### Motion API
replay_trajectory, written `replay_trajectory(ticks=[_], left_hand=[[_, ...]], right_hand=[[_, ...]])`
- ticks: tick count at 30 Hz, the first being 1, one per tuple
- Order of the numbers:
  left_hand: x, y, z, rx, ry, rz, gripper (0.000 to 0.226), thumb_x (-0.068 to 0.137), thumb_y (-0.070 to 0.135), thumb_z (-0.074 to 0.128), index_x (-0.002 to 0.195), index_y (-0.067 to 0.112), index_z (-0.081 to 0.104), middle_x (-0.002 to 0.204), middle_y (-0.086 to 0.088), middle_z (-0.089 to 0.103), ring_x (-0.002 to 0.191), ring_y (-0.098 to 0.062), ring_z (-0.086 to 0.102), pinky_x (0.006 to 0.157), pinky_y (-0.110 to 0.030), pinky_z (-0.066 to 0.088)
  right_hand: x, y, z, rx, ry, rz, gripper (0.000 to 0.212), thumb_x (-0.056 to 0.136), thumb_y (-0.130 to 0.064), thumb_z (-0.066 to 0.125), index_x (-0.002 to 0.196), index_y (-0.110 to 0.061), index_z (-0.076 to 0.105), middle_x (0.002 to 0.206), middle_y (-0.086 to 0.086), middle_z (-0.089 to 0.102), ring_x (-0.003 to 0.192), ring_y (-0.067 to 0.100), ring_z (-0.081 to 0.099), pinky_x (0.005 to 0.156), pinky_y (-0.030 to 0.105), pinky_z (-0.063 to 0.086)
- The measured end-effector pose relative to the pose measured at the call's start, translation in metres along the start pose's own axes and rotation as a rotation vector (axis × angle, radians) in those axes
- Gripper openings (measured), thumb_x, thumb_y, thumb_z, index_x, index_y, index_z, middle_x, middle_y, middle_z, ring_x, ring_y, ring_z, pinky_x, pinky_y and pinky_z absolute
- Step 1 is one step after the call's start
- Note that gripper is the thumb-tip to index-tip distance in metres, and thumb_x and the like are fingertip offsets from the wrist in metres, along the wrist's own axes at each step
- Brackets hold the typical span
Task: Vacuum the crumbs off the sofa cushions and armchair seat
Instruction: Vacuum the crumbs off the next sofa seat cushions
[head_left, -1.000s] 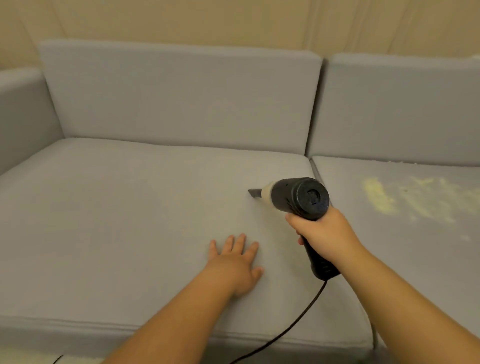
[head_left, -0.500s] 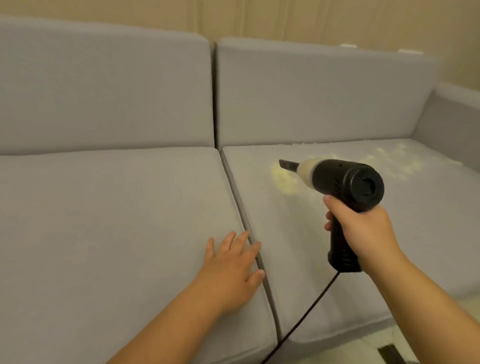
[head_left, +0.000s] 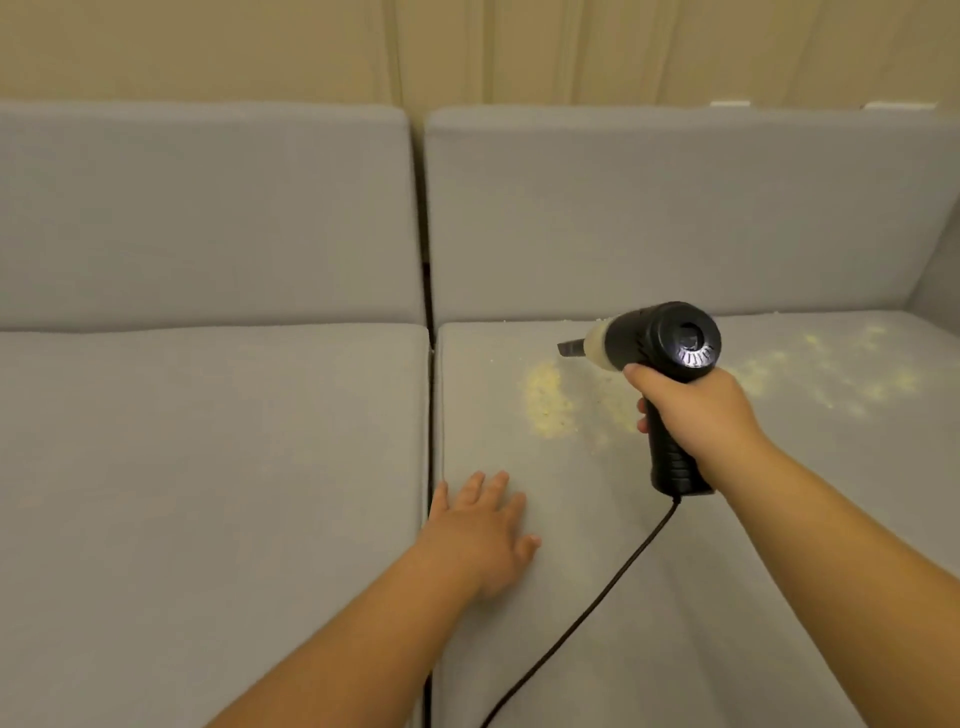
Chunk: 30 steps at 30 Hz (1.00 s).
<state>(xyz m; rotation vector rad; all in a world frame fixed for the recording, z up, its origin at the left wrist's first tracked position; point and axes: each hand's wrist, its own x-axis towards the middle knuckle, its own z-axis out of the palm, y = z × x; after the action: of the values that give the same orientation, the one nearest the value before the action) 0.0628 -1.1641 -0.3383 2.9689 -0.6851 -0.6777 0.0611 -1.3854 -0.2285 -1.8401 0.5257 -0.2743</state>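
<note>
1. Two grey seat cushions fill the view: the left seat cushion (head_left: 208, 493) and the right seat cushion (head_left: 675, 597), split by a dark gap that runs from near to far.
2. Behind them stand two grey back cushions, the left back cushion (head_left: 208, 213) and the right back cushion (head_left: 675, 208), with a beige curtain (head_left: 467, 47) beyond.
3. The right hand (head_left: 696, 415) grasps the black handle of a handheld vacuum (head_left: 670, 343), fingers curled round it.
4. The vacuum is held above the right seat cushion, its pale front and dark nozzle (head_left: 570, 347) pointing left and far.
5. A black cord (head_left: 597, 603) runs from the bottom of the handle down across the right seat cushion to the near edge.
6. Yellowish crumbs (head_left: 545, 400) lie in a dense patch just near of the nozzle, with thinner scatter reaching right toward the far right corner.
7. The left hand (head_left: 483, 530) lies released, fingers spread flat on the right seat cushion just right of the gap.
</note>
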Motion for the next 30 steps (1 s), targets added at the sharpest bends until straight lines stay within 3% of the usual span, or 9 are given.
replay_trajectory(ticks=[7, 16, 18, 21, 22, 26, 30], left_hand=[[0.004, 0.013, 0.020, -0.056, -0.040, -0.082, 0.064, 0.109, 0.054, 0.016, 0.166, 0.033, -0.006, 0.172, 0.008, -0.015, 0.159, -0.016, -0.012, 0.129, -0.048, -0.003], [0.009, 0.009, 0.020, -0.029, -0.063, -0.090, 0.063, 0.110, 0.051, 0.018, 0.166, 0.033, -0.002, 0.173, 0.008, -0.011, 0.160, -0.016, -0.008, 0.129, -0.047, 0.001], [0.010, 0.011, 0.017, -0.021, -0.041, -0.079, 0.063, 0.110, 0.051, 0.022, 0.167, 0.029, 0.005, 0.174, 0.003, -0.002, 0.160, -0.021, 0.001, 0.128, -0.049, 0.010], [0.018, 0.015, 0.010, -0.074, 0.103, -0.077, 0.061, 0.109, 0.048, 0.031, 0.163, 0.021, 0.024, 0.167, -0.006, 0.029, 0.150, -0.029, 0.031, 0.121, -0.045, 0.030], [0.022, 0.017, 0.009, -0.110, 0.131, -0.081, 0.062, 0.109, 0.047, 0.032, 0.163, 0.020, 0.023, 0.167, -0.006, 0.030, 0.151, -0.030, 0.031, 0.121, -0.044, 0.029], [0.033, 0.026, 0.023, -0.118, 0.113, -0.068, 0.068, 0.109, 0.050, 0.028, 0.167, 0.023, 0.005, 0.174, -0.001, -0.005, 0.160, -0.023, -0.003, 0.129, -0.046, 0.006], [0.039, 0.034, 0.034, -0.119, 0.132, -0.110, 0.070, 0.108, 0.052, 0.027, 0.167, 0.024, 0.000, 0.174, 0.001, -0.008, 0.160, -0.024, -0.006, 0.129, -0.049, 0.001]], right_hand=[[0.042, 0.010, -0.004, 0.002, -0.155, 0.018, 0.020, 0.091, -0.030, 0.077, 0.100, -0.013, 0.071, 0.086, 0.013, 0.074, 0.069, 0.024, 0.072, 0.063, 0.032, 0.057], [0.037, 0.003, 0.025, -0.011, -0.281, -0.031, 0.019, 0.091, -0.032, 0.078, 0.097, -0.015, 0.071, 0.084, 0.010, 0.073, 0.065, 0.019, 0.072, 0.062, 0.030, 0.058], [0.035, 0.001, 0.028, -0.021, -0.254, -0.053, 0.019, 0.091, -0.032, 0.077, 0.097, -0.016, 0.070, 0.084, 0.010, 0.073, 0.065, 0.019, 0.072, 0.065, 0.032, 0.059], [0.034, 0.002, 0.029, -0.030, -0.227, -0.059, 0.017, 0.091, -0.032, 0.076, 0.097, -0.018, 0.069, 0.084, 0.010, 0.073, 0.068, 0.021, 0.072, 0.065, 0.032, 0.058], [0.034, 0.003, 0.029, -0.028, -0.228, -0.054, 0.016, 0.091, -0.032, 0.077, 0.096, -0.018, 0.069, 0.084, 0.010, 0.072, 0.068, 0.021, 0.072, 0.064, 0.032, 0.058], [0.034, 0.009, 0.033, -0.031, -0.258, -0.054, 0.018, 0.091, -0.032, 0.078, 0.098, -0.017, 0.071, 0.084, 0.011, 0.073, 0.067, 0.020, 0.072, 0.068, 0.035, 0.061], [0.032, 0.011, 0.022, -0.063, -0.302, -0.087, 0.021, 0.090, -0.037, 0.079, 0.099, -0.020, 0.071, 0.086, 0.008, 0.076, 0.071, 0.019, 0.075, 0.068, 0.033, 0.061]])
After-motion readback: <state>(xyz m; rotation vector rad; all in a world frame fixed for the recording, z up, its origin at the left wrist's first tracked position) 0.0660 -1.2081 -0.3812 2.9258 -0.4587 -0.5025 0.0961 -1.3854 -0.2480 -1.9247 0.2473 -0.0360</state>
